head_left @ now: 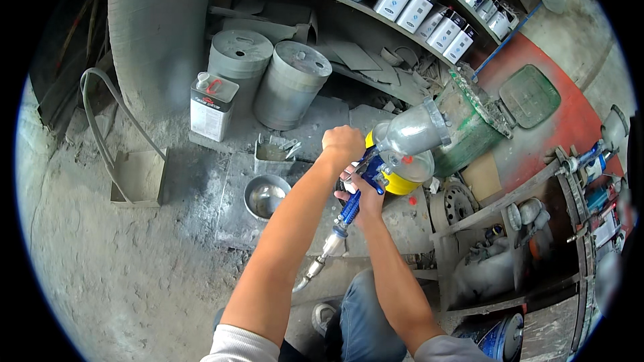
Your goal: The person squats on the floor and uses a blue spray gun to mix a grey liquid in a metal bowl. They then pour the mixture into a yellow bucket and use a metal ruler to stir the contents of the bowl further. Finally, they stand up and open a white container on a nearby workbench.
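A blue and silver spray gun (350,208) is in front of me, tilted, with a grey metal cup (416,131) on its far right side. My right hand (369,202) is wrapped round its blue handle. My left hand (343,142) is closed at the front of the gun; its fingertips are mostly hidden. From the handle's lower end, a silver fitting (332,245) leads to a grey hose (302,286). Behind the gun and cup stands a yellow-banded tub (400,184), partly covered.
A metal bowl (265,198), a small container with brushes (274,153) and a white can (212,108) stand left of my hands. Behind are two metal drums (293,84) and a green bin (469,124). A wooden rack (510,208) is at right, a handled box (139,177) at left.
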Demonstrator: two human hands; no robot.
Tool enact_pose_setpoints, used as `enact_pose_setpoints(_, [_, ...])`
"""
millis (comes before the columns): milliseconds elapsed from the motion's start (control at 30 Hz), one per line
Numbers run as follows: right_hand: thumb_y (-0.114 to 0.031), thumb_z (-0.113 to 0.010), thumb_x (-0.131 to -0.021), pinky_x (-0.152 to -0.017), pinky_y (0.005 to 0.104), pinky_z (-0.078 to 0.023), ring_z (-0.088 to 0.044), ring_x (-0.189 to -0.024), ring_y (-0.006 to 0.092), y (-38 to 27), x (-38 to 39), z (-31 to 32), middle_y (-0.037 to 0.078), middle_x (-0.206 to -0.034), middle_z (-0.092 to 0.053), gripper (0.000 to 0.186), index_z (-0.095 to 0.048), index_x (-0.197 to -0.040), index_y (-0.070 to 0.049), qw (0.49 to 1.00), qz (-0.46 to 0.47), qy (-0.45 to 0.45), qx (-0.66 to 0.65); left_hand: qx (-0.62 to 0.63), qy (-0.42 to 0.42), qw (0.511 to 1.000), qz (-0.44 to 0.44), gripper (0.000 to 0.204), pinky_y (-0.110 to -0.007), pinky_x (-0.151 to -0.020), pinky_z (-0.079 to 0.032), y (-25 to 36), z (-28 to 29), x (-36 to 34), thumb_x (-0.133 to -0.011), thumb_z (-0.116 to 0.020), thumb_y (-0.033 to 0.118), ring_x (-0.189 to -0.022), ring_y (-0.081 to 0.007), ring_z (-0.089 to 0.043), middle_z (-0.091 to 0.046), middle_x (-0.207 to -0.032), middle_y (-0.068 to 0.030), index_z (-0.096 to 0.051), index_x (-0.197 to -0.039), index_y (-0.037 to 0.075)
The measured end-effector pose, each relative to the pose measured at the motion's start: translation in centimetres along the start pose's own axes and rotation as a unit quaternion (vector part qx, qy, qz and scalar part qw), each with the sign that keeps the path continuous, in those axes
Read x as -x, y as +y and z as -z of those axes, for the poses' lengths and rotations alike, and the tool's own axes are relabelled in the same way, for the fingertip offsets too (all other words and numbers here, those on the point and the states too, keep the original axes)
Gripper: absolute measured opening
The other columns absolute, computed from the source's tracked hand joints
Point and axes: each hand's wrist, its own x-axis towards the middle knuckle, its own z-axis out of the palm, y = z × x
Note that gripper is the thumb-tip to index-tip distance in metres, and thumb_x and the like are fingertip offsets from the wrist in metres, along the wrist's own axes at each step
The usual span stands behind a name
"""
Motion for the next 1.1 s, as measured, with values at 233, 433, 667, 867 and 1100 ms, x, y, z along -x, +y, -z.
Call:
enact_pose_setpoints(233, [-0.007,-0.062,-0.093,-0.049,0.028,-0.054,-0.063,-0.07,0.0138,0.4,-1.6,0.8,0.006,-0.082,-0.065,0.008,-0.064,-0.097,0.0,0.997,0.018,0.076,0.003,-0.064,0.047,0.996,-0.029,0.023,-0.039,-0.077,-0.06,2.3,-2.0,-1.6,-0.088,-0.058,0.015,-0.093,-0.0309,-0.073,-0.074,-0.1,-0.0147,-0.077,-0.097,0.007])
enact_pose_setpoints(433, [-0.009,-0.062,-0.094,-0.042,0.0232,-0.042,-0.053,-0.058,0.0103,0.6,-2.7,0.5,0.003,-0.074,-0.059,0.009,-0.06,-0.087,-0.004,0.995,0.026,0.094,0.006,0.021,0.118,0.993,-0.006,0.025,-0.044,-0.076,-0.058,0.9,-3.7,-1.8,-0.093,-0.055,0.018,-0.088,-0.0372,-0.072,-0.072,-0.091,-0.02,-0.07,-0.104,0.003])
enact_pose_setpoints(667, [-0.015,-0.062,-0.097,-0.04,0.0239,-0.036,-0.05,-0.058,0.0085,0.7,-3.5,1.5,-0.002,-0.069,-0.053,0.012,-0.059,-0.087,-0.01,0.989,0.025,0.139,0.038,0.309,0.251,0.917,-0.008,0.028,-0.052,-0.065,-0.05,-1.6,-7.6,6.6,-0.097,-0.054,0.023,-0.069,-0.0437,-0.065,-0.066,-0.072,-0.021,-0.052,-0.116,0.003])
enact_pose_setpoints(867, [-0.008,-0.063,-0.094,-0.053,0.0337,-0.061,-0.059,-0.073,0.0112,1.4,-3.6,1.7,0.001,-0.088,-0.059,0.011,-0.059,-0.104,-0.008,0.997,0.021,0.077,0.018,0.399,0.163,0.902,0.005,0.033,-0.043,-0.067,-0.052,-4.4,-14.3,17.5,-0.103,-0.05,0.032,-0.075,-0.0367,-0.068,-0.066,-0.078,-0.0195,-0.057,-0.114,0.002])
enact_pose_setpoints(1100, [-0.012,-0.061,-0.098,-0.043,0.0236,-0.038,-0.05,-0.063,0.0067,0.8,-2.0,-1.4,-0.002,-0.076,-0.051,0.01,-0.054,-0.091,-0.01,0.994,0.034,0.099,0.007,0.406,0.046,0.91,0.063,0.049,-0.051,-0.07,-0.05,-5.3,-15.7,21.7,-0.104,-0.042,0.047,-0.079,-0.045,-0.066,-0.066,-0.079,-0.0229,-0.05,-0.119,0.001])
